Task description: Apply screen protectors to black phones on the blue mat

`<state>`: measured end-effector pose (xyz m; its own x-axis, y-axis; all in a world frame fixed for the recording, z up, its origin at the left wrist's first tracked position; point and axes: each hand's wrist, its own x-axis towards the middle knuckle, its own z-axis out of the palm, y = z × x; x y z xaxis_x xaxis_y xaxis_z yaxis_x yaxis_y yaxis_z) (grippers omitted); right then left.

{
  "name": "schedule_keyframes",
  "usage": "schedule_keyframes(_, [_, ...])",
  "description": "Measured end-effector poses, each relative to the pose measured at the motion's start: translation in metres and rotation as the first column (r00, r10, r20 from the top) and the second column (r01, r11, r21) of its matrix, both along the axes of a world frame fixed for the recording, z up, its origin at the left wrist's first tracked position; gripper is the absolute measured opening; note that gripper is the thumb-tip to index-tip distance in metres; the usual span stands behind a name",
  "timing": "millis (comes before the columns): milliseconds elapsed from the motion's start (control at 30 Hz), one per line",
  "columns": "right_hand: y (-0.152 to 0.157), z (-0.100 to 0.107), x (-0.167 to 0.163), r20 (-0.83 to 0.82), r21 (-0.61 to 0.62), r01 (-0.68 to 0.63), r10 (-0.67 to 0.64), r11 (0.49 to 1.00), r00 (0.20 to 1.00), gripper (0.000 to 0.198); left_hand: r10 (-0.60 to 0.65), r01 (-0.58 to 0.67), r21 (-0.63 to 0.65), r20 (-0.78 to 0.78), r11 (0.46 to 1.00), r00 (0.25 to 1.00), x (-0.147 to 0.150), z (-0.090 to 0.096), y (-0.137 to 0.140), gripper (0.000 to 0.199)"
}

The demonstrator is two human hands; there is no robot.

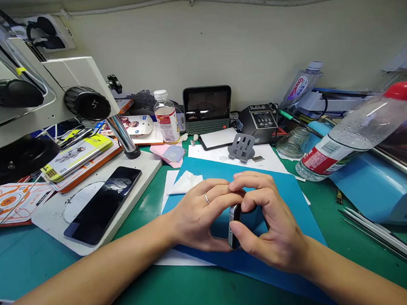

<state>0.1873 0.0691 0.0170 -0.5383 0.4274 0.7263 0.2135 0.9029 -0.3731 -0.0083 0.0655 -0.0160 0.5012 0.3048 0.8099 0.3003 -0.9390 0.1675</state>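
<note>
Between my two hands a smartphone (232,233) is held on its edge above a blue mat (294,198); its metal frame and bottom end face me. My left hand (207,216), with a ring on one finger, wraps the phone's left side. My right hand (272,226) grips it from the right, thumb near the bottom end and fingers curled over the top. Most of the phone's faces are hidden by my fingers. Just behind my left hand lies a crumpled white tissue (188,182).
On the left a microscope (88,104) rises over its white base (143,174), where another phone (105,205) lies. Behind stand a bottle (167,120), a smart display (207,109) and a slotted stand (241,147). A large bottle (346,140) leans right, near tweezers (381,234).
</note>
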Motion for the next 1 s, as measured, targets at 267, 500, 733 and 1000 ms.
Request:
schedule_keyframes(267, [0.002,-0.0027,-0.0017,-0.029,0.014,-0.025,0.025,1.0,0.999,0.037,-0.009,0.009,-0.026,-0.016,1.0,1.0,-0.0013,-0.001,0.0011,0.063])
schedule_keyframes(500, [-0.0001,-0.0038,0.0,-0.041,0.041,-0.043,0.045,0.998,0.998,0.046,-0.002,-0.002,-0.062,-0.059,0.998,0.998,-0.0022,-0.0007,-0.002,0.073])
schedule_keyframes(733, [0.0,-0.0054,0.0,-0.056,0.037,-0.06,0.062,0.997,0.996,0.052,0.012,-0.016,-0.077,-0.054,0.997,0.998,-0.001,-0.0031,-0.002,0.079])
schedule_keyframes(1000, [-0.0002,-0.0075,-0.0006,-0.071,0.003,-0.07,0.07,0.998,0.995,0.061,0.036,-0.037,-0.02,-0.058,0.999,0.998,0.0005,0.001,-0.004,0.067])
